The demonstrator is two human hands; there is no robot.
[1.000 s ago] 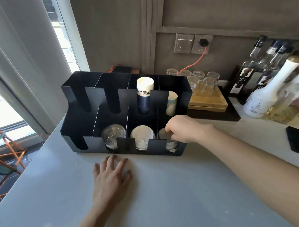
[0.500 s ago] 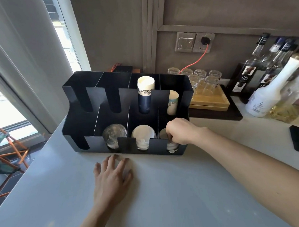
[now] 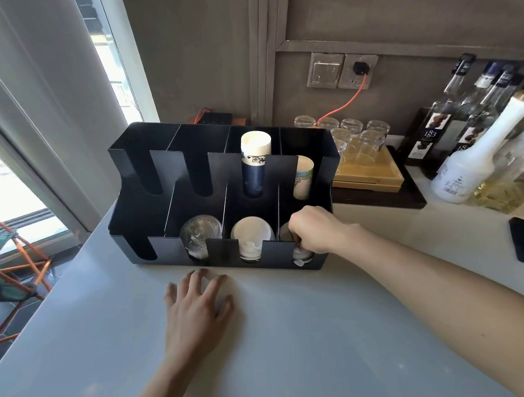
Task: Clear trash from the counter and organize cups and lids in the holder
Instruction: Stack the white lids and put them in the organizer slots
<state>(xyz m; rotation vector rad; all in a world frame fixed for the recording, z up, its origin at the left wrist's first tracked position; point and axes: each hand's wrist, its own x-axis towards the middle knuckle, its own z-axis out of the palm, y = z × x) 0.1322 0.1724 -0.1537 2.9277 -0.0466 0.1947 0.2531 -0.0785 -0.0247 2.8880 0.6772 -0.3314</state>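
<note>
The right hand [image 3: 313, 229] curls its fingers round white plastic lids [image 3: 301, 254] in the black slotted holder [image 3: 135, 216]. The left hand [image 3: 196, 310] rests flat on the pale grey counter [image 3: 320, 330], fingers spread wide just short of the holder.

— Where is the holder?
— The black holder [image 3: 135, 222] stands on the table [image 3: 291, 347] just beyond the left hand [image 3: 196, 309]. It is open-topped, with slotted fronts and two rows of compartments.
— And the lids?
— On edge in the front row. The right hand [image 3: 314, 230] curls over the last lid stack [image 3: 302, 255], farthest right. Just left of that hand sit the white lids [image 3: 252, 236], then the clear lids [image 3: 200, 235].
— Cups?
— Behind the right hand, standing: a pale printed cup stack [image 3: 303, 178] directly beyond it, and a taller blue cup stack [image 3: 255, 165] one compartment left.
</note>
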